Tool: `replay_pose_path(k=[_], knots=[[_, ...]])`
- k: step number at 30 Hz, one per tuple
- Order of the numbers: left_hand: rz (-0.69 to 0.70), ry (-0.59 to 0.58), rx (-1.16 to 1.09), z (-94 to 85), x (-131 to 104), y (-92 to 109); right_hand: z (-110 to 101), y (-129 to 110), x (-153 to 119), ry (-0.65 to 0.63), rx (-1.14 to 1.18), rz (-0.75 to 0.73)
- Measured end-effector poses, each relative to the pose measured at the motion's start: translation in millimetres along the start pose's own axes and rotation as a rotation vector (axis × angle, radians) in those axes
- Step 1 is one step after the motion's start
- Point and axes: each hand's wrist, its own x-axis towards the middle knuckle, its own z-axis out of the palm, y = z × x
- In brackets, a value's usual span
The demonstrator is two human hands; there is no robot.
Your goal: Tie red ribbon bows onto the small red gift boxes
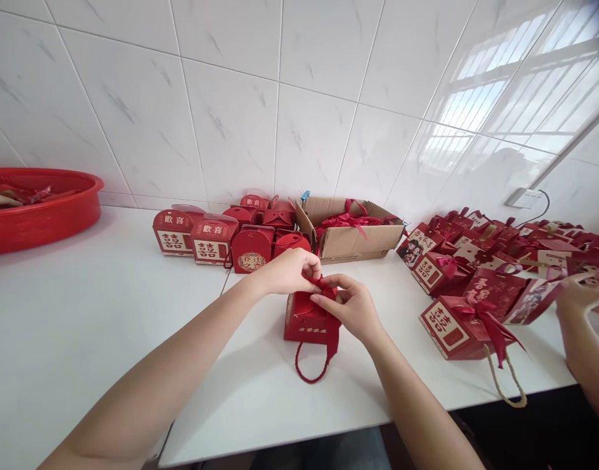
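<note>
A small red gift box stands on the white table in front of me, its red cord handle hanging toward the near edge. A red ribbon sits on top of the box. My left hand pinches the ribbon from the left. My right hand pinches it from the right, resting on the box's top.
Finished red boxes line the tiled wall. A cardboard carton holds red ribbons. More ribboned boxes pile up at the right, where another person's hand works. A red basin sits far left.
</note>
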Motion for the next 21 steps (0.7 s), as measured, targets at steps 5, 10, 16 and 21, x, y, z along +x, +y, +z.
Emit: replay_pose_path(k=[5,10,16,21], knots=[[0.001,0.009,0.024,0.1,0.3,0.5,1.8,1.7,-0.3,0.067,-0.098,-0.051],[0.005,0.008,-0.013,1.4,-1.4,1.6,4.4,2.3,-1.5,0.130,-0.227,-0.157],[0.026,0.013,0.025,0.9,-2.2,2.1,1.6,8.1,0.5,0.126,-0.268,-0.218],[0.044,0.009,0.078,0.9,-1.3,1.5,0.9,9.5,3.0,0.087,-0.245,-0.240]])
